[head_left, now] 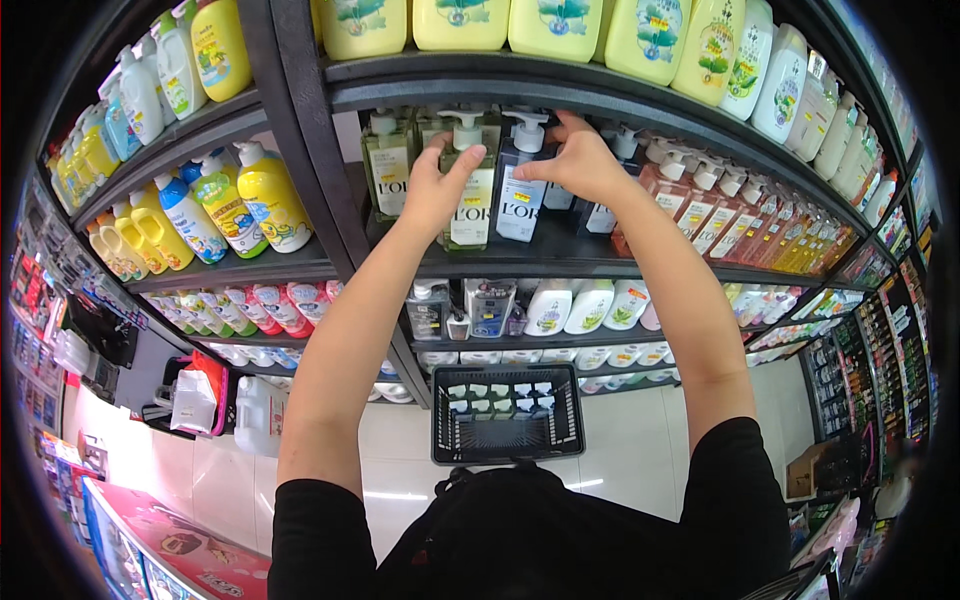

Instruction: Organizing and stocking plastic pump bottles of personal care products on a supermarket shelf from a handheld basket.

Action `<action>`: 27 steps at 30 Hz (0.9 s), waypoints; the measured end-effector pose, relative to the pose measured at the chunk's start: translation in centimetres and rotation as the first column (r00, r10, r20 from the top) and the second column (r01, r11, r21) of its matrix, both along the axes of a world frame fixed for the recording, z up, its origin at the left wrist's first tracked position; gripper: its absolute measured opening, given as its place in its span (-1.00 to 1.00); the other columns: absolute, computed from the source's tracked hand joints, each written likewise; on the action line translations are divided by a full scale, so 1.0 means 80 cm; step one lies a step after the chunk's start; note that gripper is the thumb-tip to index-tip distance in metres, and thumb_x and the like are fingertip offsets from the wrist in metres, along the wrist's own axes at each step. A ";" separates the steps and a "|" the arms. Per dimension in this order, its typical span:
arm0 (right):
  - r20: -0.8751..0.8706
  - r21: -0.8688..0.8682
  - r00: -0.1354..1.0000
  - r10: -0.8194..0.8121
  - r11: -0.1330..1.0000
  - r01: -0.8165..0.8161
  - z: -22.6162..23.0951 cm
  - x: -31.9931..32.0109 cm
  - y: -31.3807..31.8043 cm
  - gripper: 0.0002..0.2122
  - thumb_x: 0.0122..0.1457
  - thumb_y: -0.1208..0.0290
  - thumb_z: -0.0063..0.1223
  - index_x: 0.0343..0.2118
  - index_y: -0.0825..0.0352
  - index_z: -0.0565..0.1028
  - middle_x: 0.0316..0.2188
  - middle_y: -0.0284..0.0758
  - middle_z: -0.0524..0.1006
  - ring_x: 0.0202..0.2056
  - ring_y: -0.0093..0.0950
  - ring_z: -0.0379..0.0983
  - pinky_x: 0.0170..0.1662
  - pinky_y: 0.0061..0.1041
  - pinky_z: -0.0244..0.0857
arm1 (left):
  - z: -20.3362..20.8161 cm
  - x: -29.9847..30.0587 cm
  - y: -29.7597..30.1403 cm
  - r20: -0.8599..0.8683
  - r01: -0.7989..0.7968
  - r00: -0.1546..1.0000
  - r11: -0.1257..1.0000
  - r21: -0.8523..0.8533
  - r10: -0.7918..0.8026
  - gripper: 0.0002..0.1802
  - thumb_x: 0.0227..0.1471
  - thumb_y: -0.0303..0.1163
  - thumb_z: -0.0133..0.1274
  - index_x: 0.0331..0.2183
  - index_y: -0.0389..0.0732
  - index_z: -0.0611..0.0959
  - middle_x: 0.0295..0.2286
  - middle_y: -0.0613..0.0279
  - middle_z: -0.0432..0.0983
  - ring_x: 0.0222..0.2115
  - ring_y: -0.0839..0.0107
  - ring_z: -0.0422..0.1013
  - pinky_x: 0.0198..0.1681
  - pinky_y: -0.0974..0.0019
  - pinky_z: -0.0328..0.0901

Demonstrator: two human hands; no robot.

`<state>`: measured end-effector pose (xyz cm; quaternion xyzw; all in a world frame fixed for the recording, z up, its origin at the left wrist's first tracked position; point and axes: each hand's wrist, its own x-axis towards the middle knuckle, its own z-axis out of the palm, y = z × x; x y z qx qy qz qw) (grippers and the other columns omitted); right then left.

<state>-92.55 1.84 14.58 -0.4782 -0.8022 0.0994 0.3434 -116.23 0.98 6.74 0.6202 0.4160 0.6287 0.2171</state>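
My left hand (441,183) is closed around the upper part of a green pump bottle (470,225) with a white pump, thumb near its shoulder. Beside it my right hand (583,163) wraps a dark blue pump bottle (517,218), its thumb pressed on the pale label and the fingers partly hidden behind. Both bottles stand upright at the front of a black shelf (540,262). Another green pump bottle (388,165) is left of my left hand. Right of my right hand stand several pink pump bottles (668,190) in a row.
Large yellow bottles (555,28) line the shelf just above my hands. White bottles (590,305) fill a lower shelf. On the tiled floor below sits a black basket (510,437) holding several pump bottles. A black shelf post (315,150) rises left of my left hand.
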 end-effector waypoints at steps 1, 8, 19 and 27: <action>-0.066 -0.061 0.995 0.072 0.995 -0.076 0.007 0.000 -0.010 0.03 -0.17 0.20 0.62 0.36 0.44 0.22 0.08 0.08 0.51 0.08 -0.22 0.52 0.13 -0.32 0.40 | 0.014 0.006 -0.013 0.065 0.066 0.996 0.997 -0.027 -0.064 -0.29 0.17 0.00 0.27 0.08 -0.42 0.53 -0.08 -0.07 0.60 -0.06 0.27 0.50 0.04 0.25 0.36; -0.570 -0.167 0.788 0.232 0.906 -0.388 -0.073 -0.009 -0.018 -0.19 -0.09 0.38 0.59 0.21 0.54 0.35 -0.01 -0.15 0.60 -0.03 -0.44 0.57 0.05 -0.42 0.47 | -0.005 0.024 -0.018 0.092 -0.016 0.996 0.996 0.089 0.008 -0.28 0.19 -0.02 0.26 0.14 -0.36 0.45 -0.03 -0.04 0.55 -0.02 0.28 0.47 0.09 0.24 0.33; -0.492 -0.267 0.858 0.146 0.913 -0.309 -0.151 -0.019 -0.013 -0.33 -0.11 0.30 0.60 0.04 0.50 0.50 -0.11 -0.18 0.67 -0.09 -0.44 0.61 0.04 -0.44 0.44 | -0.069 0.014 -0.015 0.150 0.093 0.985 0.995 -0.029 -0.088 -0.32 0.30 0.13 0.05 0.04 -0.35 0.48 -0.13 0.06 0.56 -0.10 0.35 0.46 0.03 0.25 0.35; -0.521 -0.285 0.844 0.129 0.905 -0.315 -0.164 -0.013 -0.003 -0.34 -0.09 0.29 0.59 0.04 0.51 0.49 -0.10 -0.16 0.67 -0.09 -0.43 0.61 0.05 -0.43 0.44 | -0.066 0.015 -0.010 0.206 0.240 0.956 0.959 -0.152 -0.207 -0.21 0.03 -0.30 0.43 0.16 -0.35 0.37 -0.05 0.06 0.57 -0.07 0.37 0.51 0.02 0.30 0.42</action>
